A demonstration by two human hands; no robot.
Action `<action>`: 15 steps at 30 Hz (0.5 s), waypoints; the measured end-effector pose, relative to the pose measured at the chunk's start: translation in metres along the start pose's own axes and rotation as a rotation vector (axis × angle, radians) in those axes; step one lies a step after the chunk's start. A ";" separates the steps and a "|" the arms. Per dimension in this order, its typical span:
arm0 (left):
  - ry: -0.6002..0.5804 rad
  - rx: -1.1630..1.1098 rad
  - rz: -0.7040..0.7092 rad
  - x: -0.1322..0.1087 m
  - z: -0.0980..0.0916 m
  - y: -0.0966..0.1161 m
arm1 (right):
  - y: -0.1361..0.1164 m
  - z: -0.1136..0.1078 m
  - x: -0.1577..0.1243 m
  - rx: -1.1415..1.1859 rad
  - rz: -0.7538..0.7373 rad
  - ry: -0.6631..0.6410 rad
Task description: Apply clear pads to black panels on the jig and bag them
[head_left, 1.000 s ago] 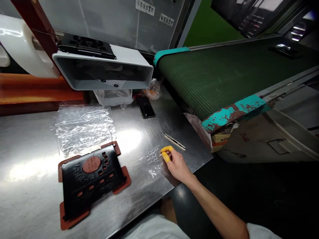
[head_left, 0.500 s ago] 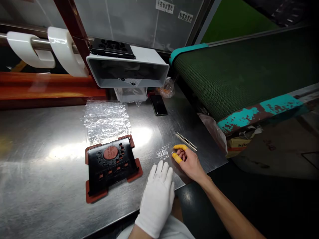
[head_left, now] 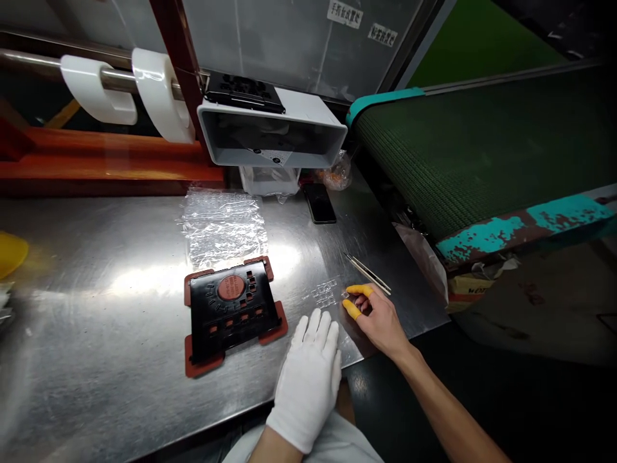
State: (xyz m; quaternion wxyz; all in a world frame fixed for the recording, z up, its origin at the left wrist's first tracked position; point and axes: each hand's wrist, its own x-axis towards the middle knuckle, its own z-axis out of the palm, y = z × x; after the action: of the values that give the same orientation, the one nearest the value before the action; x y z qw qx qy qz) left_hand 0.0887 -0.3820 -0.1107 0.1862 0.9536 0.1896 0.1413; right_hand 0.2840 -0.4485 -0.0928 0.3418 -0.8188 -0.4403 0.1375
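Observation:
My left hand (head_left: 308, 373), in a white glove, lies flat with fingers stretched out at the table's front edge. Just beyond its fingertips is a clear sheet of small square pieces (head_left: 326, 292). My right hand (head_left: 380, 318) wears yellow finger cots on thumb and index finger. Those two tips pinch a small clear piece (head_left: 345, 294) beside the sheet; its exact kind is too small to tell. Behind the right hand lie tweezers (head_left: 369, 273). To the left, a black plastic panel with cutouts (head_left: 216, 334) rests on a reddish-brown holder (head_left: 205, 366).
Clear plastic bags (head_left: 224, 225) lie behind the panel, with a phone (head_left: 319, 204) to their right. A grey bin (head_left: 272, 157) stands at the back, another black panel (head_left: 245, 93) on top. White rolls (head_left: 154, 96) hang left. A green conveyor (head_left: 482, 141) runs along the right.
The camera view has turned left, so everything sits further right. The clear sheet looks flatter than before. Both hands keep nearly the same places on the table.

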 end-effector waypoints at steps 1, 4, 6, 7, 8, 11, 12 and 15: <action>-0.010 -0.006 -0.006 0.000 -0.001 0.000 | 0.000 0.000 0.000 -0.003 -0.003 0.000; -0.028 -0.022 -0.022 0.001 -0.003 0.000 | -0.002 0.001 0.000 0.005 -0.028 -0.011; -0.028 -0.035 -0.023 0.000 -0.003 0.000 | -0.001 0.002 0.001 0.007 -0.038 -0.015; -0.027 -0.043 -0.020 0.000 -0.003 0.000 | 0.000 0.002 0.001 0.008 -0.034 -0.013; -0.023 -0.050 -0.020 0.000 -0.003 0.000 | 0.001 0.002 0.001 0.011 -0.025 -0.011; 0.002 -0.065 -0.038 -0.001 -0.001 0.000 | 0.007 0.000 0.000 0.030 0.020 -0.001; 0.012 -0.067 -0.047 -0.001 0.000 0.000 | 0.008 -0.001 -0.001 0.034 0.031 0.007; 0.029 -0.063 -0.041 -0.003 -0.001 -0.001 | 0.002 -0.002 -0.002 -0.001 0.016 0.040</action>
State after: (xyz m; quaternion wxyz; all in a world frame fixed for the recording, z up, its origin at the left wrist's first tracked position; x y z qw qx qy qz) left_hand 0.0850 -0.3819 -0.1105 0.2163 0.9410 0.2072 0.1573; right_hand 0.2856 -0.4522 -0.0928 0.3491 -0.8250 -0.4269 0.1235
